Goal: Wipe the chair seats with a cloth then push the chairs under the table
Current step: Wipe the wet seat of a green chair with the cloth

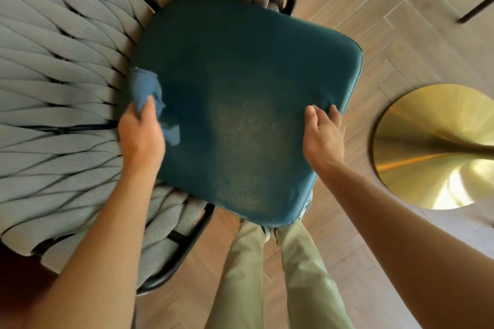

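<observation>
A teal seat cushion (240, 93) fills the middle of the head view, lying in a chair whose curved back and sides are woven from thick grey cord (58, 83). My left hand (140, 133) grips a crumpled blue cloth (149, 96) at the cushion's left edge, next to the woven side. My right hand (323, 133) rests on the cushion's right front corner, its fingers curled over the edge and pressing into the fabric.
The round brass base of a table (427, 147) stands on the wooden floor (387, 21) just right of the chair. Dark thin legs of other furniture (475, 9) show at the top right. My legs in light green trousers (270, 275) stand at the chair's front edge.
</observation>
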The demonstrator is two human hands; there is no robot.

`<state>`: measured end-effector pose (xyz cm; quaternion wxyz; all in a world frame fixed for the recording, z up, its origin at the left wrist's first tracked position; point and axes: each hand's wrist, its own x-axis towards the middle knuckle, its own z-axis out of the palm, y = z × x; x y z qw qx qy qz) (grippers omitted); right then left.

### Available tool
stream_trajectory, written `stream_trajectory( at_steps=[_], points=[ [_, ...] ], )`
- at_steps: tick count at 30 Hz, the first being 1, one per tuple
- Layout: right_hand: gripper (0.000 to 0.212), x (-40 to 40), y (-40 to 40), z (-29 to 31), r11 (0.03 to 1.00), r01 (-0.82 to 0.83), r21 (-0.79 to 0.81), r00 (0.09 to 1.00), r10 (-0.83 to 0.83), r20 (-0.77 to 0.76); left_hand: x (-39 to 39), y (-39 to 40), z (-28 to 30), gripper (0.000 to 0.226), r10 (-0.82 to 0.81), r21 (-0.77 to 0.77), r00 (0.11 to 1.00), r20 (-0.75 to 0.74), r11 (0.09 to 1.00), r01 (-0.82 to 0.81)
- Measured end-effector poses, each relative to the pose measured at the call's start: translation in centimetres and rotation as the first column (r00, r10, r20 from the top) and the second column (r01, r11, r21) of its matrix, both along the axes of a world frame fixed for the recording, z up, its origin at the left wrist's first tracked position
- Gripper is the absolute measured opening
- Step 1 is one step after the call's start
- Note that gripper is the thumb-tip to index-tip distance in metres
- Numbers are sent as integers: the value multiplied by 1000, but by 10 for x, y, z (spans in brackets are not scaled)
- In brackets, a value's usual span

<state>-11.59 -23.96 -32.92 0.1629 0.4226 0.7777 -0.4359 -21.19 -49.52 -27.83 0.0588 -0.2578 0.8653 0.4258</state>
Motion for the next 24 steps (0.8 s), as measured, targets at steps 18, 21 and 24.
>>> stream_trajectory(
  at_steps=[18, 21, 24],
  points=[
    [52, 9, 20, -2, 999, -33, -19, 997, 32, -74, 144, 82, -61, 49, 98, 34, 983, 157, 994, -105],
    [52, 9, 21, -2, 999, -34, -21, 995, 32, -90, 68, 106, -61, 43, 297, 137, 948, 110, 941, -311],
    [51, 6, 21, -1, 999, 0, -35, 994, -4, -113, 27, 147, -75, 57, -232, 40, 972, 22, 972, 231]
  ],
)
